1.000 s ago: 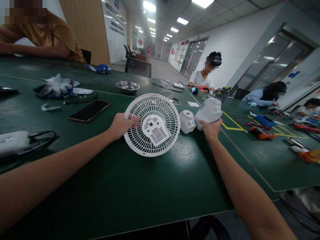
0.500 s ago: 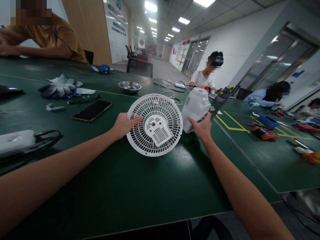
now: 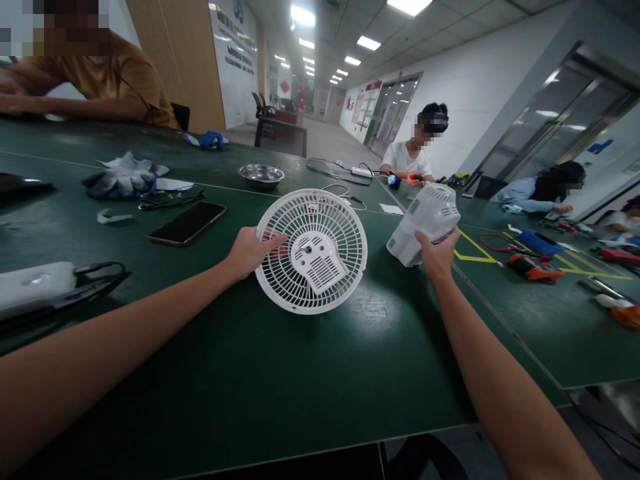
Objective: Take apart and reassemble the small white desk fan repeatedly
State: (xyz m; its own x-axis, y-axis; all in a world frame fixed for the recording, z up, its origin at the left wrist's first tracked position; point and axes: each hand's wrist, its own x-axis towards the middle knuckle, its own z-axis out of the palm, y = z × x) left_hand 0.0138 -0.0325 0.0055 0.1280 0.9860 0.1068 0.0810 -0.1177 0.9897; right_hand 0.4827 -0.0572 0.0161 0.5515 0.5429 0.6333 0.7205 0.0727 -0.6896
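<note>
A round white fan grille [image 3: 310, 213] with a vented motor plate at its centre rests tilted on the green table [image 3: 300, 373]. My left hand [image 3: 247, 252] is closed on the grille's left rim, thumb over the bars. My right hand [image 3: 439, 253] is closed round a white vented fan motor housing [image 3: 425, 220], held above the table just right of the grille and apart from it.
A black phone [image 3: 187, 222], a steel bowl [image 3: 261, 175], crumpled gloves [image 3: 123, 180] and a white device with a black strap [image 3: 35, 283] lie to the left. Red and blue tools [image 3: 530, 257] lie on the right table. Other people sit at the far sides.
My right hand carried the housing left up to the grille, then back right. The small white vented cap that stood beside the grille is no longer in sight. My left hand held still.
</note>
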